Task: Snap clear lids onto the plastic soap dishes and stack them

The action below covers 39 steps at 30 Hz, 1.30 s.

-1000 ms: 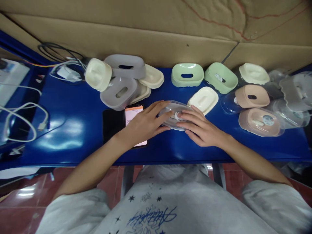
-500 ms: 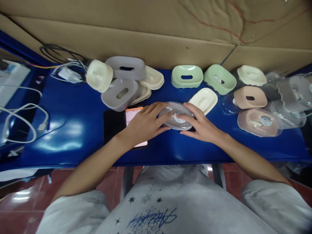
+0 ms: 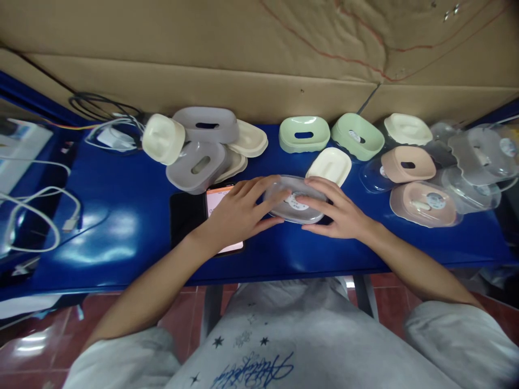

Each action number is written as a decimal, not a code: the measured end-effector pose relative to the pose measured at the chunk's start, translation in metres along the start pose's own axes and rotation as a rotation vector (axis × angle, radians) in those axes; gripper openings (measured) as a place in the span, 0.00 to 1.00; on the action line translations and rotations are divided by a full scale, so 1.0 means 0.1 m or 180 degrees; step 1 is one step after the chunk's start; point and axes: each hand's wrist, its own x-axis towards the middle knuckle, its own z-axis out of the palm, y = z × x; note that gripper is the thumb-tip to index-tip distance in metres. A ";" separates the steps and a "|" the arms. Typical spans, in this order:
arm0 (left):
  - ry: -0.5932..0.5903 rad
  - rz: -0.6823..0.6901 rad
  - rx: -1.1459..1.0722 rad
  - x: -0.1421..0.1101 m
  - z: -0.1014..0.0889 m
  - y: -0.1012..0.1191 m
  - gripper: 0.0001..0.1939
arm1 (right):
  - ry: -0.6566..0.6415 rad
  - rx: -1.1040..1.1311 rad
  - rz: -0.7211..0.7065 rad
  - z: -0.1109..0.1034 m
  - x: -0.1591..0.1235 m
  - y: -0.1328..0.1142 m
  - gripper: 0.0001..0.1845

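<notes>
A clear oval plastic lid with a round sticker lies on the blue table in front of me. My left hand grips its left end, fingers curled over the rim. My right hand holds its right end, with a finger touching the sticker. A phone with a lit screen lies partly under my left hand. A cream soap-dish tray sits just behind the lid.
Grey and cream soap-dish parts are piled at the back left. Two green dishes stand at the back middle. Pink dishes and clear lids crowd the right. White cables lie at the left. Cardboard backs the table.
My right hand has slid further onto the lid's right end and both hands hold it closer together. The view has shifted slightly downward.
</notes>
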 end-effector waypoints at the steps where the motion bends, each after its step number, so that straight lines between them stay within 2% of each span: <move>1: 0.0077 -0.0006 -0.0017 0.00 0.00 0.00 0.29 | 0.0037 0.0007 -0.0023 -0.03 0.01 0.00 0.45; 5: 0.0304 -0.0060 -0.0165 -0.01 0.01 0.00 0.32 | 0.0175 -0.0110 -0.0016 -0.13 0.03 0.00 0.47; 8: 0.0252 -0.0115 -0.0252 -0.02 0.03 0.00 0.35 | 0.0230 -0.0136 0.0028 -0.15 0.03 0.01 0.45; 12: 0.0008 -0.0122 -0.0347 -0.02 0.02 0.01 0.39 | -0.0016 -0.0008 0.0024 -0.05 0.01 -0.02 0.39; 17: -0.0454 -0.0091 -0.0455 -0.02 0.00 0.02 0.25 | -0.0336 0.0009 0.0024 0.06 -0.01 -0.03 0.36; 20: -0.0478 -0.0178 -0.0319 -0.03 0.00 0.01 0.21 | -0.0556 -0.0179 0.0163 0.01 0.01 0.01 0.40; 22: -0.0440 -0.0345 -0.0155 -0.02 0.00 0.02 0.22 | -0.0581 -0.0402 0.0417 -0.06 0.02 0.04 0.39; 26: -0.0313 -0.0870 0.0195 0.01 0.01 0.04 0.23 | -0.0418 -0.0902 0.1170 -0.13 0.02 0.09 0.29; 29: -0.0248 -0.1200 0.0401 0.01 0.04 0.04 0.26 | -0.0320 -0.0968 0.1368 -0.11 0.02 0.04 0.25; 31: -0.0209 -0.1367 0.0409 0.01 0.07 0.03 0.27 | -0.0222 -0.0706 0.1381 -0.10 0.04 -0.05 0.20; 33: -0.0125 -0.1445 0.0369 0.00 0.08 0.02 0.30 | -0.0027 -0.0110 0.1312 -0.11 0.07 -0.15 0.15; 36: 0.0014 -0.1306 0.0366 0.00 0.05 0.07 0.34 | 0.0463 0.0495 0.1130 -0.18 0.12 -0.23 0.12; 39: -0.0144 -0.0494 0.0073 0.00 0.01 0.18 0.29 | 0.0730 0.0026 0.1205 -0.25 0.16 -0.10 0.15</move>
